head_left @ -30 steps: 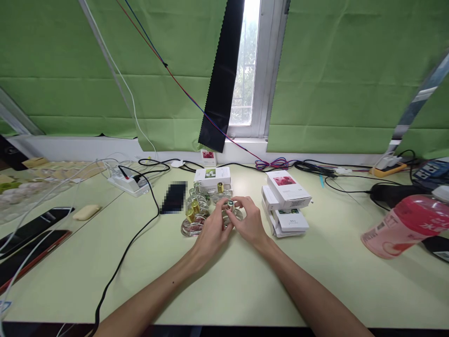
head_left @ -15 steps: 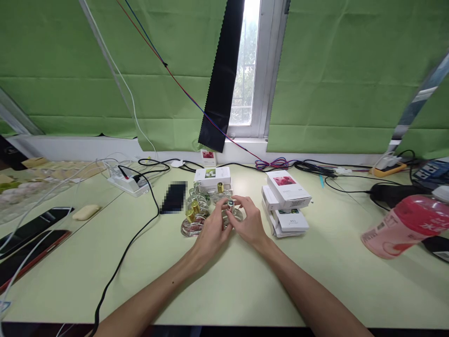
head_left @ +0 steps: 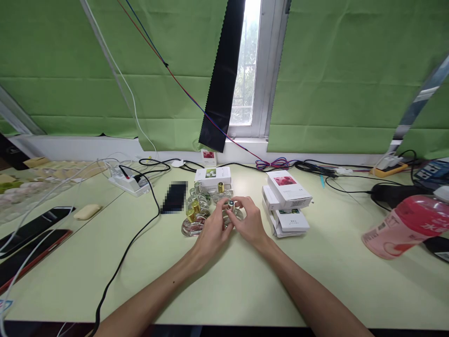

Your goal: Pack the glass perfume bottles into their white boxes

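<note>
Both hands meet on one small glass bottle [head_left: 234, 213] just past the middle of the pale green table [head_left: 245, 281]. The left hand [head_left: 213, 234] comes in from about 7 o'clock and cups the bottle's near and left side; the right hand [head_left: 249, 223] comes in from about 5 o'clock, its fingers curled over the top and right side. The bottle stands upright, its long axis vertical, and its silver neck [head_left: 230, 204] pokes up between the two sets of fingertips. So the neck lies at 12 o'clock from both palms, right at the fingertips, with the right hand's thumb and forefinger seemingly closest to it. Both hands are closed narrowly around the bottle; whether the right fingers actually pinch the neck or only rest beside it is hard to judge at this size.

At 9 to 10 o'clock from the held bottle, just beside the left hand, stands a cluster of similar bottles with gold caps [head_left: 193, 216]. One more gold-capped bottle [head_left: 220, 189] stands at 11 o'clock, in front of a white box [head_left: 213, 174]. A stack of white boxes [head_left: 286, 203] lies at 3 o'clock, near the right hand but apart from it. A pink bottle [head_left: 407, 227] lies on its side far off at 3 o'clock.
</note>
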The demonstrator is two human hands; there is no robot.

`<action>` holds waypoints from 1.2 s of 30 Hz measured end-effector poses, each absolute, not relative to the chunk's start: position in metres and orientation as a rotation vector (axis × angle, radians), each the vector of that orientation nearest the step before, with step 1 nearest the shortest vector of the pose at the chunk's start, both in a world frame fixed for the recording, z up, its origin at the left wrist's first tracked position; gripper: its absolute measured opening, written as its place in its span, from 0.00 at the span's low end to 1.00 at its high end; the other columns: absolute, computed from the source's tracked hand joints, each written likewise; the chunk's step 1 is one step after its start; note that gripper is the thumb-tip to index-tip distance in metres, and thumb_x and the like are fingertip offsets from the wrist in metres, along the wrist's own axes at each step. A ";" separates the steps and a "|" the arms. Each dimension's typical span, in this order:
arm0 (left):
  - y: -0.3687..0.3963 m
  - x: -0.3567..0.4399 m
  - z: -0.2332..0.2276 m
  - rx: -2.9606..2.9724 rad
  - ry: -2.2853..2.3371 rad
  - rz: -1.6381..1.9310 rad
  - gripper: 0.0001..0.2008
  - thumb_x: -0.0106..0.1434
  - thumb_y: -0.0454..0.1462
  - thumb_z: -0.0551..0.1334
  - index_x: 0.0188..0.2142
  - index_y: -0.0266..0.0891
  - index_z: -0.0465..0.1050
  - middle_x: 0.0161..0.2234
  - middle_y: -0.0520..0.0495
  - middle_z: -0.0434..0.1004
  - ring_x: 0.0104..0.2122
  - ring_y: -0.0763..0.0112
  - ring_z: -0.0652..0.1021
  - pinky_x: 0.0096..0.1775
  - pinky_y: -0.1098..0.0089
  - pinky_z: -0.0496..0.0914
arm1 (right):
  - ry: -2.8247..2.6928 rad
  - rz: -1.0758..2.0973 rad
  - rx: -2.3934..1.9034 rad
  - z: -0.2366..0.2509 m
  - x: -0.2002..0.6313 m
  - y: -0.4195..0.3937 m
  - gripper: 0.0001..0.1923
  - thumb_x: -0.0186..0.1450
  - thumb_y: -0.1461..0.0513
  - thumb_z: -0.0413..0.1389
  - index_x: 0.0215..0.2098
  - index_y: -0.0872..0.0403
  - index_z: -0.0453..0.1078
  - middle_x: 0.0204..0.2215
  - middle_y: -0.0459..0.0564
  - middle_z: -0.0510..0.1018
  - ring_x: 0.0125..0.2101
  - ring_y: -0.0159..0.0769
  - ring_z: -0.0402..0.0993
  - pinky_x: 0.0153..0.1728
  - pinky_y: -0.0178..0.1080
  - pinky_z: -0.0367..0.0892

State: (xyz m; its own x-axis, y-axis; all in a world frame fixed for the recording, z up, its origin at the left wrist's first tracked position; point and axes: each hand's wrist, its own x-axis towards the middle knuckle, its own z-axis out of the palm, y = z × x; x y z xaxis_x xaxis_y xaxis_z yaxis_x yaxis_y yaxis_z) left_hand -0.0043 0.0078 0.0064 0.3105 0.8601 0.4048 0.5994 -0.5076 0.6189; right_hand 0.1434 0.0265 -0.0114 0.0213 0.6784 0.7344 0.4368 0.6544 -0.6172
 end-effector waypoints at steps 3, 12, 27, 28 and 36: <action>0.008 -0.004 0.007 2.221 1.314 1.017 0.28 0.65 0.32 0.58 0.64 0.42 0.56 0.39 0.48 0.77 0.29 0.69 0.75 0.38 0.67 0.71 | -1.612 0.247 -0.950 -0.011 0.144 0.027 0.13 0.62 0.67 0.61 0.45 0.51 0.72 0.33 0.48 0.77 0.37 0.41 0.75 0.41 0.42 0.74; 0.007 -0.004 0.008 2.221 1.295 1.024 0.29 0.65 0.31 0.58 0.64 0.42 0.55 0.43 0.45 0.78 0.33 0.67 0.77 0.39 0.67 0.72 | -1.602 0.231 -0.941 -0.012 0.142 0.025 0.13 0.63 0.66 0.61 0.45 0.50 0.71 0.37 0.50 0.78 0.40 0.42 0.76 0.42 0.44 0.75; 0.007 -0.004 0.009 2.218 1.309 1.019 0.29 0.64 0.31 0.58 0.64 0.41 0.56 0.37 0.48 0.77 0.32 0.66 0.78 0.40 0.66 0.72 | -1.601 0.223 -0.936 -0.011 0.142 0.026 0.13 0.63 0.66 0.59 0.47 0.51 0.71 0.34 0.48 0.76 0.37 0.40 0.74 0.41 0.42 0.74; 0.007 -0.004 0.009 2.216 1.313 1.021 0.29 0.64 0.31 0.58 0.64 0.41 0.56 0.37 0.48 0.77 0.32 0.66 0.78 0.40 0.66 0.72 | -1.600 0.228 -0.940 -0.011 0.142 0.026 0.13 0.63 0.66 0.59 0.47 0.51 0.71 0.34 0.48 0.76 0.37 0.39 0.74 0.41 0.42 0.74; 0.007 -0.003 0.007 2.204 1.315 1.017 0.28 0.65 0.32 0.58 0.64 0.43 0.55 0.43 0.46 0.78 0.29 0.69 0.76 0.39 0.65 0.72 | -1.590 0.278 -0.985 -0.010 0.142 0.025 0.13 0.62 0.67 0.61 0.45 0.51 0.71 0.33 0.47 0.76 0.37 0.40 0.74 0.41 0.42 0.73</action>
